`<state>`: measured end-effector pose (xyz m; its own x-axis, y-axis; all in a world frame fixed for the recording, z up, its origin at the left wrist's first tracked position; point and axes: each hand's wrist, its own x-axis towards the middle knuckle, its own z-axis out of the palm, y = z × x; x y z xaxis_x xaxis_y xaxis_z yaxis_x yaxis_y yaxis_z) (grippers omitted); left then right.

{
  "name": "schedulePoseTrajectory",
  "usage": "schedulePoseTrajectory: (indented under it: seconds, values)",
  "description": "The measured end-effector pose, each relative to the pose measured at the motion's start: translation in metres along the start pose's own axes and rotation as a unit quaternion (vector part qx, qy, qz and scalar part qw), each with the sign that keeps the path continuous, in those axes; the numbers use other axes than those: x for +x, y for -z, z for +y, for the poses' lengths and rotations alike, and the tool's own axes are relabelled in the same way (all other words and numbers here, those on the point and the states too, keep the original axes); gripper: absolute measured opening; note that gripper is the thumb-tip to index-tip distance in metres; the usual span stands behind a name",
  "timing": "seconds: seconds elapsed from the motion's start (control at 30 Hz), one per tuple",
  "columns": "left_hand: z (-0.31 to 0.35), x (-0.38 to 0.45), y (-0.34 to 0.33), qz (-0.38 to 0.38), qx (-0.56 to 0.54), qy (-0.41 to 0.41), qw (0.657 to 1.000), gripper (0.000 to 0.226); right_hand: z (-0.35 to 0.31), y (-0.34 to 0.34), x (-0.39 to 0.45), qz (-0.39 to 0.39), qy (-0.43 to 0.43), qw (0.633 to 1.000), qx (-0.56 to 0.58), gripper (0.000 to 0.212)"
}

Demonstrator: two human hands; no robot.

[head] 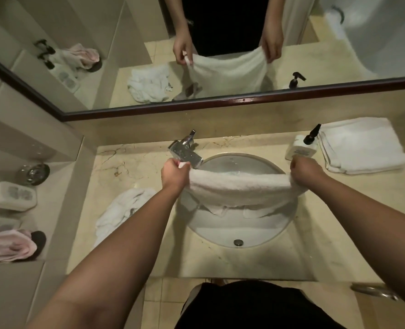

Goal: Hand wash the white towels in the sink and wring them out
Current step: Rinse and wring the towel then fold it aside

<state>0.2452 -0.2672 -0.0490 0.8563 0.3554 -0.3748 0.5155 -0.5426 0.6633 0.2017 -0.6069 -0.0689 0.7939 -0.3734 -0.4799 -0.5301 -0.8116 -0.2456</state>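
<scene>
On the left of the bench (149, 257) lies a crumpled white towel (123, 210) in a heap. It looks squeezed and put aside, so I think that one is washed already.

Next comes the left hand (173, 174). Its fingers are curled tight around one end of a white towel (239, 188). The towel stretches flat across the sink (239, 231), just under the tap (185, 154). I cannot tell if water is running. The towel's lower edge hangs down into the bowl.

The right hand (303, 170) grips the other end the same way.

Further right, past the soap bottle (303, 147), sits a neat stack of folded towels (360, 146). They look dry, so they likely need washing too.

So the job seems partly done: one towel finished, one in the hands, and more waiting.
</scene>
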Motion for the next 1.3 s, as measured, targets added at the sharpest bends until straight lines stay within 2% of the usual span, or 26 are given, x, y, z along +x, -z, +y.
schedulePoseTrajectory:
  seconds: [0.07, 0.13, 0.2, 0.27, 0.33, 0.37, 0.43, 0.57, 0.7, 0.8, 0.87, 0.93, 1.07, 1.23, 1.3]
  values:
    - [0.002, -0.001, 0.004, 0.011, -0.004, 0.002, 1.0, 0.03, 0.006, 0.002, 0.0, -0.007, 0.017, 1.0, 0.002, 0.018]
    - [0.003, -0.002, 0.003, 0.003, 0.018, -0.044, 0.999, 0.023, 0.008, 0.004, -0.004, -0.033, 0.061, 0.998, 0.013, 0.018]
    - [0.006, -0.002, 0.001, -0.068, 0.083, -0.116, 0.987, 0.017, 0.009, 0.007, -0.011, -0.091, 0.115, 0.988, 0.039, 0.031]
    - [0.006, -0.002, 0.003, -0.169, 0.198, -0.175, 0.95, 0.026, 0.01, 0.01, -0.016, -0.146, 0.16, 0.976, -0.01, 0.041]
    - [0.004, 0.0, 0.005, -0.217, 0.323, -0.222, 0.894, 0.041, 0.013, 0.007, -0.013, -0.142, 0.189, 0.967, -0.1, 0.041]
    - [0.004, 0.0, 0.006, -0.213, 0.358, -0.244, 0.876, 0.043, 0.014, 0.006, -0.011, -0.116, 0.191, 0.967, -0.121, 0.037]
    - [0.005, 0.002, 0.008, -0.187, 0.361, -0.276, 0.871, 0.036, 0.013, 0.004, -0.008, -0.049, 0.195, 0.976, -0.089, 0.029]
    - [0.029, 0.0, 0.014, -0.141, 0.273, -0.287, 0.907, 0.029, 0.004, 0.015, -0.004, 0.061, 0.199, 0.975, 0.082, 0.027]
    - [0.057, 0.001, 0.019, -0.06, 0.166, -0.286, 0.942, 0.032, -0.016, 0.037, -0.007, 0.125, 0.216, 0.953, 0.171, 0.023]
    - [0.066, -0.002, 0.019, -0.002, 0.137, -0.314, 0.939, 0.03, -0.025, 0.042, -0.012, 0.165, 0.204, 0.936, 0.234, 0.03]
    - [0.062, -0.007, 0.016, 0.007, 0.137, -0.343, 0.929, 0.027, -0.027, 0.038, -0.019, 0.179, 0.216, 0.929, 0.243, 0.028]
    - [0.045, -0.009, 0.008, -0.028, 0.148, -0.352, 0.924, 0.023, -0.023, 0.024, -0.022, 0.156, 0.22, 0.939, 0.215, 0.024]
    - [-0.012, -0.014, -0.018, -0.151, 0.235, -0.307, 0.91, 0.02, 0.0, -0.022, -0.031, 0.114, 0.221, 0.966, 0.07, 0.043]
    - [-0.071, -0.019, -0.044, -0.219, 0.313, -0.216, 0.899, 0.025, 0.024, -0.074, -0.034, -0.082, 0.182, 0.979, 0.032, 0.042]
    - [-0.088, -0.015, -0.054, -0.212, 0.309, -0.194, 0.907, 0.026, 0.029, -0.093, -0.027, -0.105, 0.153, 0.983, 0.004, 0.042]
